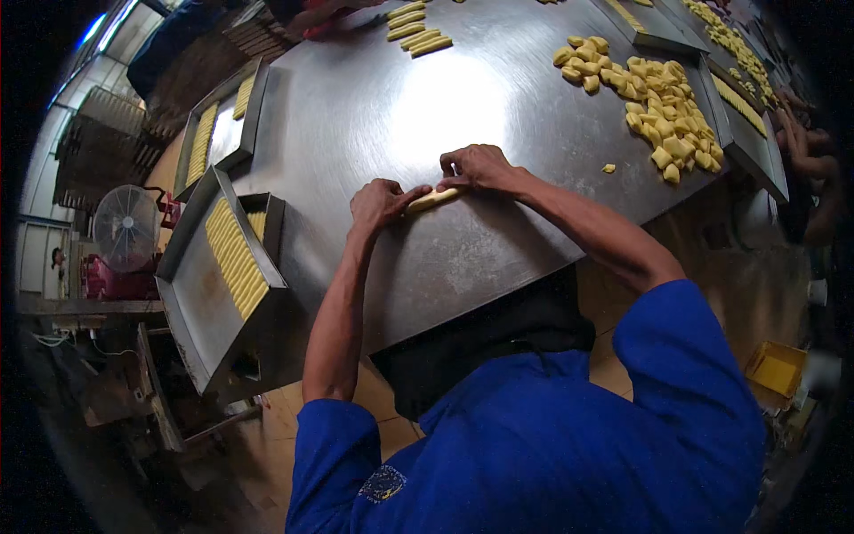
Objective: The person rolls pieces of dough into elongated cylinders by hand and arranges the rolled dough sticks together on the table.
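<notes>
Left hand (pixel 377 203) and right hand (pixel 479 169), fingers bent, touch both ends of a dough stick (pixel 433 198) between them on the table (pixel 338 116); I can't tell if they pinch. It's likely soft, light and squashy: hold the ends gently. It looks yellow, long and thin. Dough lumps (pixel 672 116) sit beyond the right hand.

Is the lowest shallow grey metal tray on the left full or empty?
Partly filled: slim yellow dough sticks line the right side of that grey metal tray; bare metal shows to their left.
</notes>
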`<act>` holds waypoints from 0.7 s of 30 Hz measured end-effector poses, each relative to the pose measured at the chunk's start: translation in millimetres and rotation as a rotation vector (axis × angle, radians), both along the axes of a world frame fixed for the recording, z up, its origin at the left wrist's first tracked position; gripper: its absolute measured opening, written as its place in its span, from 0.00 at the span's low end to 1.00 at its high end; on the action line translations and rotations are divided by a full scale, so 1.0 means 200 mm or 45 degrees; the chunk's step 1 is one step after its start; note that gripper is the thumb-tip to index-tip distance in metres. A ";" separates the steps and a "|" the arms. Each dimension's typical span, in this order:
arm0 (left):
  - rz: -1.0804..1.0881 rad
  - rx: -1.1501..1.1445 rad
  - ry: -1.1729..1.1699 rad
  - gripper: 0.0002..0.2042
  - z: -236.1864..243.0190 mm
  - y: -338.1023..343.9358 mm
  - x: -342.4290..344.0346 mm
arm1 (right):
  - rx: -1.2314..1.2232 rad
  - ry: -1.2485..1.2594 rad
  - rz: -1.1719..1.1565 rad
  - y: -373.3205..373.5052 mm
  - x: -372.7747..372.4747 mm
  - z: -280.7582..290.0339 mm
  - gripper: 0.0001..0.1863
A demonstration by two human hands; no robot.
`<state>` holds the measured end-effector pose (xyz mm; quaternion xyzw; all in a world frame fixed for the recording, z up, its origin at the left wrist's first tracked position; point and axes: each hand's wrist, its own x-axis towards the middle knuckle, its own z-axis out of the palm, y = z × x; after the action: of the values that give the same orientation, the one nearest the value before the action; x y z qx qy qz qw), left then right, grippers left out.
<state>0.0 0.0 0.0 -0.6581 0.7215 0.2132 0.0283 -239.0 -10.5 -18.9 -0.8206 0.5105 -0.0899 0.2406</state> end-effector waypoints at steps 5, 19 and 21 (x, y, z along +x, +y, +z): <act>0.012 -0.102 -0.086 0.40 -0.06 -0.07 0.06 | -0.040 -0.008 0.017 -0.03 0.06 0.00 0.26; -0.037 -0.170 -0.058 0.36 -0.02 -0.03 0.00 | -0.070 0.002 0.069 -0.07 0.04 -0.04 0.25; 0.011 -0.086 0.011 0.36 -0.02 -0.06 0.02 | -0.066 -0.009 0.071 -0.08 0.03 -0.05 0.25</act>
<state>4.6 -11.7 -4.3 -0.6607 0.7257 0.1919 0.0020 -233.8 -27.2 -29.5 -0.8402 0.4841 -0.0994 0.2233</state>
